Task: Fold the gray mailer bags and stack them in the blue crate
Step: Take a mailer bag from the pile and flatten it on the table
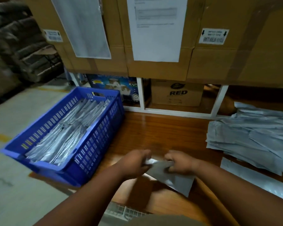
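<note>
Leftmost, the blue crate [95, 141] is seen standing on the wooden tabletop [162, 131], its near left part overhanging the edge above the pale floor [23, 111]. Folded gray bags [67, 128] are stacked on edge inside it, filling most of the crate. Right of the crate and nearer the viewer, one gray mailer bag [173, 176] is held above the tabletop by both hands. The left hand [136, 162] is clenched on the bag's upper left end, where the plastic is bunched; the right hand [180, 162] has its grip closed on the upper edge just beside it. Far right of the crate, a loose pile of unfolded bags [255, 141] lies flat on the tabletop. Behind the crate, cardboard boxes [162, 66] with taped paper sheets are stacked.
</note>
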A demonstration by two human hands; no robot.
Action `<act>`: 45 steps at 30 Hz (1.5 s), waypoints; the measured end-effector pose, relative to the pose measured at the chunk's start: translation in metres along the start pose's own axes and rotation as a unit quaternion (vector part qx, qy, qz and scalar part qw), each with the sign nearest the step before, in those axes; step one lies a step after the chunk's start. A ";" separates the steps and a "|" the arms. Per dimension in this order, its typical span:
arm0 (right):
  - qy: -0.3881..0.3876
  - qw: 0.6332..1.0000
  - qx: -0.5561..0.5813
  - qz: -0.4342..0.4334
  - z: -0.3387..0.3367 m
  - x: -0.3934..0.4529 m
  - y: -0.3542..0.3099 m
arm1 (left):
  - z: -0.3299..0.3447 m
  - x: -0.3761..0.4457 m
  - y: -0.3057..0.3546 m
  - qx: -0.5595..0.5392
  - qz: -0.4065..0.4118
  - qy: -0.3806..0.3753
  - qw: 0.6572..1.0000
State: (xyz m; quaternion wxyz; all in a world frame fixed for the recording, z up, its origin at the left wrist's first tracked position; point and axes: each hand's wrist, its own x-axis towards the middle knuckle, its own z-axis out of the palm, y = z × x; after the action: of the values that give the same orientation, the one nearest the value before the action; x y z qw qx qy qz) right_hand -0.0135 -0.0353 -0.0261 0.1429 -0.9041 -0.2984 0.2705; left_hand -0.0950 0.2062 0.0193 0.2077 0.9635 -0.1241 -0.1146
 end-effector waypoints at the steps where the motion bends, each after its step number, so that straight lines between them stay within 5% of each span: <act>1: 0.011 1.000 0.021 -0.005 -0.011 0.004 -0.005 | -0.014 -0.008 -0.002 0.015 0.002 0.010 1.000; 5: 0.038 0.998 0.008 -0.057 -0.071 0.023 -0.047 | -0.066 -0.036 -0.018 0.049 -0.017 0.069 0.996; 12: 0.049 0.950 -0.221 -0.216 -0.168 0.063 -0.192 | -0.156 -0.084 -0.049 0.116 -0.072 0.232 0.963; 19: 0.078 0.921 -0.299 -0.237 -0.225 0.114 -0.299 | -0.212 -0.157 -0.107 0.131 -0.184 0.337 0.914; 23: 0.081 0.893 -0.339 -0.284 -0.221 0.164 -0.350 | -0.218 -0.176 -0.138 0.142 -0.237 0.298 0.914; 27: -0.031 0.894 -0.356 -0.270 -0.199 0.202 -0.378 | -0.200 -0.176 -0.164 0.120 -0.270 0.278 0.914; 36: -0.083 0.906 -0.376 -0.177 -0.187 0.247 -0.363 | -0.164 -0.135 -0.168 0.071 -0.267 0.132 0.952; 45: -0.153 0.889 -0.392 -0.180 -0.122 0.260 -0.366 | -0.168 -0.134 -0.181 0.061 -0.341 0.003 0.938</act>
State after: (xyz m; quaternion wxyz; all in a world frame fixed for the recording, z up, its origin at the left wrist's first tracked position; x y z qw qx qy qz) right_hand 0.0632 0.3988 0.1221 -0.2242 -0.7647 -0.5558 0.2366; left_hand -0.1411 0.4672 0.1140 0.0974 0.9593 0.2053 -0.1677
